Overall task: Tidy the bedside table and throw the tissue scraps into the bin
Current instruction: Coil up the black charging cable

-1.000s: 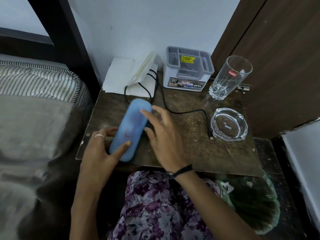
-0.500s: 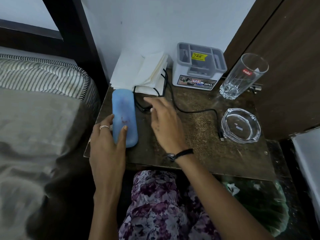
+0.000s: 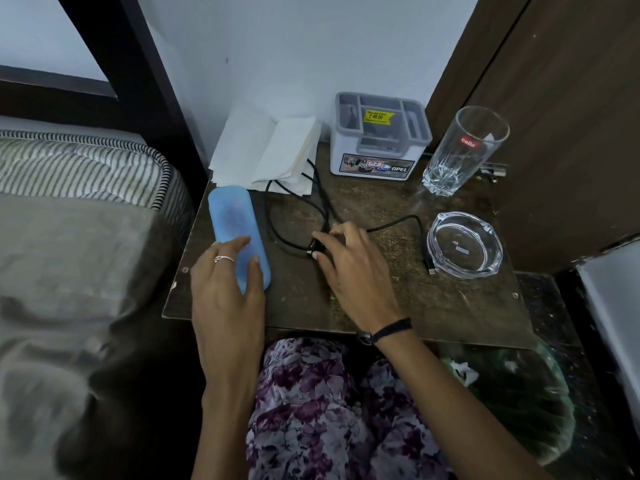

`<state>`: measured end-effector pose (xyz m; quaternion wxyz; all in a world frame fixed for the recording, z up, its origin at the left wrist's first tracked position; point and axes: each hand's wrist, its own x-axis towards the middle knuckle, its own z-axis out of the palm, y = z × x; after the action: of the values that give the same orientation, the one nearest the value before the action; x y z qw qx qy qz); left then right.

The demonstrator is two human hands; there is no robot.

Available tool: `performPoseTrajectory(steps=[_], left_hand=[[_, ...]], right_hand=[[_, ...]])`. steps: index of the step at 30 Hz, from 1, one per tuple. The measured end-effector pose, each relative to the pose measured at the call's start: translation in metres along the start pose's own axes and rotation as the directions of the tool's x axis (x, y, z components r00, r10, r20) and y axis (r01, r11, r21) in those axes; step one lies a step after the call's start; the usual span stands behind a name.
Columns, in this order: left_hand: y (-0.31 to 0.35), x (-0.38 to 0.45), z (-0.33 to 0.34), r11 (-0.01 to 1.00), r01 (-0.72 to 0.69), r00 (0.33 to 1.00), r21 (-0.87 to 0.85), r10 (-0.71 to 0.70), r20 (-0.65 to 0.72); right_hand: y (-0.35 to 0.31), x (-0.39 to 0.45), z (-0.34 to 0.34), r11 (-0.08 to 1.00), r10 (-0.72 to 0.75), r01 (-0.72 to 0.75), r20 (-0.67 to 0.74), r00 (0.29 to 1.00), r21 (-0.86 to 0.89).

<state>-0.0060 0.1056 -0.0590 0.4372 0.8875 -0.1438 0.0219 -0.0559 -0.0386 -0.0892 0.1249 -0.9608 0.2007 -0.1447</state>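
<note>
A light blue oblong case [image 3: 232, 223] lies along the left edge of the dark bedside table [image 3: 433, 306]. My left hand [image 3: 227, 289] rests on its near end, thumb on one side and fingers over the top. My right hand [image 3: 349, 265] is at the table's middle with its fingertips closed on a black cable [image 3: 388, 225] where the loops cross. The cable's plug end [image 3: 430, 266] lies by a glass ashtray [image 3: 464, 244]. White tissues [image 3: 266, 154] lean at the back left. A green bin [image 3: 519, 396] with white scraps stands below the table's front right.
A grey and white organiser box [image 3: 379, 136] stands at the back centre, a tall empty drinking glass [image 3: 464, 150] to its right near a brown door. A striped mattress [image 3: 79, 168] and blanket lie to the left. My floral-clad lap is below the table edge.
The blue case has been turned and slid to the left edge, lying parallel to it. My right hand left the case and closed its fingertips on the black cable.
</note>
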Motion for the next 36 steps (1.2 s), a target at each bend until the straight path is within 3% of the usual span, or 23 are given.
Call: performPoseTrajectory(steps=[6, 9, 12, 15, 17, 19, 21, 23, 28, 31, 32, 33, 36], left_hand=[[0.016, -0.011, 0.007, 0.998, -0.061, 0.996, -0.029, 0.063, 0.066], [0.021, -0.015, 0.009, 0.994, -0.082, 0.994, -0.076, 0.087, 0.070], [0.030, -0.019, 0.010, 0.985, -0.037, 0.991, -0.170, 0.058, 0.117], [0.039, -0.022, 0.014, 0.971, 0.011, 0.978, -0.239, 0.039, 0.204], [0.046, -0.023, 0.021, 0.969, 0.005, 0.958, -0.247, 0.066, 0.277], [0.056, -0.025, 0.030, 0.967, 0.026, 0.910, -0.253, 0.083, 0.407], [0.069, -0.029, 0.040, 0.957, 0.043, 0.840, -0.288, 0.122, 0.529], [0.080, -0.031, 0.046, 0.921, 0.056, 0.805, -0.386, 0.188, 0.564], [0.098, -0.028, 0.041, 0.780, 0.191, 0.779, -0.596, 0.249, 0.575], [0.108, -0.025, 0.030, 0.733, 0.253, 0.755, -0.631, 0.258, 0.603], [0.111, -0.025, 0.024, 0.722, 0.257, 0.751, -0.642, 0.269, 0.603], [0.114, -0.023, 0.019, 0.700, 0.266, 0.742, -0.662, 0.289, 0.604], [0.123, -0.015, 0.006, 0.619, 0.293, 0.727, -0.729, 0.351, 0.590]], right_hand=[[0.008, -0.013, -0.021, 0.993, 0.037, -0.040, 0.026, 0.999, 0.110], [0.021, -0.010, -0.032, 0.994, 0.111, -0.111, -0.027, 0.993, 0.007], [0.035, -0.008, -0.045, 0.964, 0.241, -0.234, 0.040, 0.970, -0.126], [0.037, -0.010, -0.059, 0.959, 0.265, -0.259, 0.042, 0.963, -0.113], [0.033, -0.009, -0.070, 0.961, 0.275, -0.275, 0.028, 0.961, -0.008], [0.027, -0.007, -0.082, 0.919, 0.305, -0.306, 0.045, 0.951, 0.250], [0.019, -0.004, -0.094, 0.774, 0.337, -0.346, 0.117, 0.934, 0.530], [0.014, -0.003, -0.104, 0.615, 0.344, -0.366, 0.180, 0.921, 0.698], [0.018, -0.003, -0.127, 0.457, 0.340, -0.354, 0.208, 0.917, 0.816], [0.022, -0.003, -0.131, 0.681, 0.300, -0.241, 0.037, 0.953, 0.691], [0.023, -0.002, -0.132, 0.708, 0.286, -0.208, -0.005, 0.958, 0.675], [0.023, 0.000, -0.133, 0.682, 0.268, -0.178, -0.016, 0.963, 0.709], [0.023, 0.003, -0.130, 0.361, 0.246, -0.179, 0.092, 0.965, 0.915]])
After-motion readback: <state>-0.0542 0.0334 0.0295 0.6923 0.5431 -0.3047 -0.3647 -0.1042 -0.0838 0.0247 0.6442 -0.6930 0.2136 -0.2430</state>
